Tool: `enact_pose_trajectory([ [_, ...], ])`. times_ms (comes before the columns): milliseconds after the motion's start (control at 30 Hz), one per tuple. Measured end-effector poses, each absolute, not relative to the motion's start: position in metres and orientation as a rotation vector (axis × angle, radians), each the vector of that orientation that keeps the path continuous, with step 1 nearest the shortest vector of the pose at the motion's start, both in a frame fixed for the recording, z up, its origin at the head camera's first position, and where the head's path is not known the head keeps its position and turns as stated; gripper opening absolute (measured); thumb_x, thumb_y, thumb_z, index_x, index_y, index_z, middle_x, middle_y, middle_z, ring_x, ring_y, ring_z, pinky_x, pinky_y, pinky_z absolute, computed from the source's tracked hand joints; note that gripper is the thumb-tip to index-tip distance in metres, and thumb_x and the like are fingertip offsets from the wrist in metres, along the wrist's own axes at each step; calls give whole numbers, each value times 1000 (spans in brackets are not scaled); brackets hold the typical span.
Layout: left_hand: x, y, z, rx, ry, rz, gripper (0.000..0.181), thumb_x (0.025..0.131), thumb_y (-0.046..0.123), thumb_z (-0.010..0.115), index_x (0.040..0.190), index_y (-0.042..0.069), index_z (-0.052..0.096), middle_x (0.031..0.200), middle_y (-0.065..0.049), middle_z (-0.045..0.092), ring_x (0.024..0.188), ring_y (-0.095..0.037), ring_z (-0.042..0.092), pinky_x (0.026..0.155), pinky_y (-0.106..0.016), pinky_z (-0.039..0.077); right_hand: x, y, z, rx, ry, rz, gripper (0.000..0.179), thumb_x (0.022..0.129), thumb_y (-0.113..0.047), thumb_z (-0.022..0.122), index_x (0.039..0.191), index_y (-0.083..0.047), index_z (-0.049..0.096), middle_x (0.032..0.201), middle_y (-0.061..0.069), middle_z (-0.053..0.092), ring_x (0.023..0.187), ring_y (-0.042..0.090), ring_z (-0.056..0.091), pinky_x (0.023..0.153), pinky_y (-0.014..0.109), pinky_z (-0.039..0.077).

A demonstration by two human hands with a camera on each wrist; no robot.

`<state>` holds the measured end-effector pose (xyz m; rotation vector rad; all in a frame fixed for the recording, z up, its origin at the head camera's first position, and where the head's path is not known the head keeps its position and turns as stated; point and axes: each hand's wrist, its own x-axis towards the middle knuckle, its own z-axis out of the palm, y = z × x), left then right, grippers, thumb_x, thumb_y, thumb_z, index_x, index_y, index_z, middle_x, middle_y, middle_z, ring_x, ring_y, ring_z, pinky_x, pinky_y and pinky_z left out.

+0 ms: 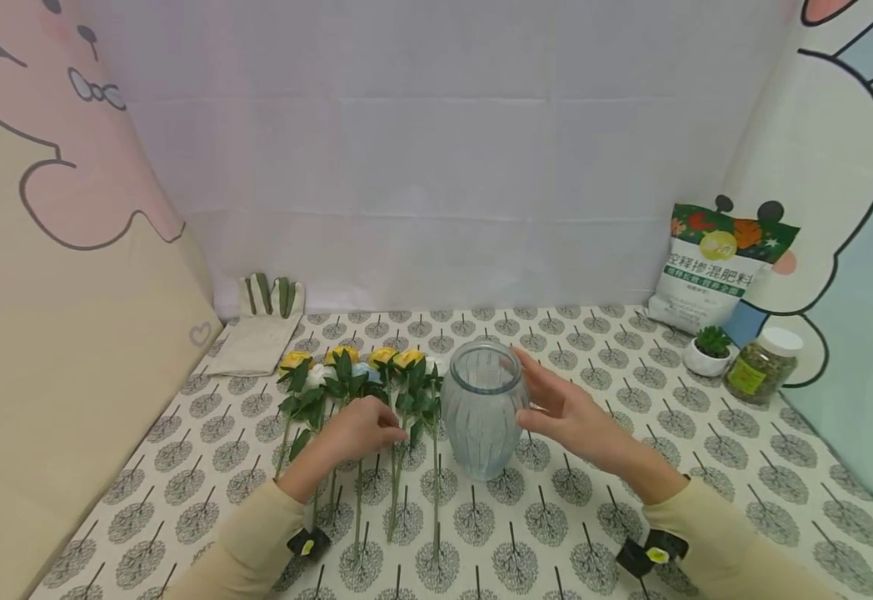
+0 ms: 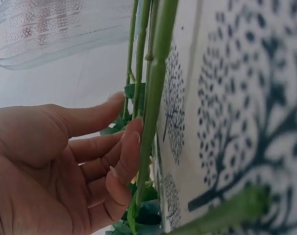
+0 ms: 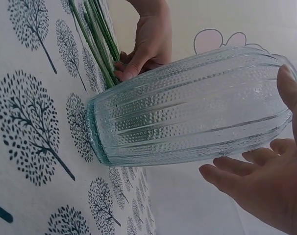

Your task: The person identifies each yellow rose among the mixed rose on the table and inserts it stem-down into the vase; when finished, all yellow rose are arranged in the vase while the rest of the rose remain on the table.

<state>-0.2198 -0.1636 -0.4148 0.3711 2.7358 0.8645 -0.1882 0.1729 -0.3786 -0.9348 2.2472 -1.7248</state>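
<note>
Beside flower stems (image 2: 157,73) stands a glass vase (image 1: 481,433); the left hand (image 1: 361,430) bends at them, grip unclear; the right hand (image 1: 573,417) spreads wide at the vase; picking a stem seems the step, next wanting a sure pinch.

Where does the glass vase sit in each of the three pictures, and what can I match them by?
Head: glass vase, upright, below and just right of centre.
Left wrist: vase, upper left corner, cut off by the frame.
Right wrist: vase, sideways across the middle, base to the left.
Shared landmark: left hand, by the green stems.
</note>
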Motion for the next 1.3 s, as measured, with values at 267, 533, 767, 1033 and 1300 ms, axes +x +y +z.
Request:
enact_pose_trajectory([
  [267, -217, -160, -417, 411, 2739, 819, 11, 91, 22, 76, 92, 12, 78, 83, 2, 70, 68, -13, 61, 59, -34, 51, -188, 172, -380, -973, 2234, -1734, 80, 99, -14, 64, 162, -25, 15, 165, 8, 19, 145, 34, 31, 112, 48, 33],
  [533, -219, -161, -418, 442, 2701, 885, 9, 92, 17, 75, 85, 12, 77, 73, 2, 66, 64, -14, 57, 55, -32, 47, -188, 168, -383, -1001, 2167, -1812, 96, 88, -18, 78, 162, -21, 16, 164, 9, 23, 144, 35, 33, 111, 50, 34],
  [767, -221, -164, -419, 411, 2654, 959, 14, 92, 15, 73, 79, 11, 74, 70, 0, 65, 58, -16, 54, 51, -30, 43, -182, 162, -383, -934, 2183, -1897, 102, 83, -19, 83, 160, -8, 17, 165, 11, 17, 143, 36, 33, 113, 37, 33],
  [1033, -221, -164, -416, 417, 2631, 955, 19, 94, 14, 71, 75, 9, 73, 66, -3, 63, 54, -14, 50, 49, -27, 40, -175, 151, -379, -770, 2315, -1957, 102, 79, -12, 86, 157, 0, 21, 158, 16, 33, 142, 33, 38, 110, 27, 35],
  [1300, -223, -170, -418, 430, 2559, 1045, 18, 95, 13, 69, 78, 6, 73, 67, -6, 62, 53, -15, 51, 48, -27, 38, -174, 148, -377, -743, 2335, -1951, 101, 80, -9, 84, 158, -1, 20, 157, 16, 36, 140, 31, 41, 109, 26, 36],
])
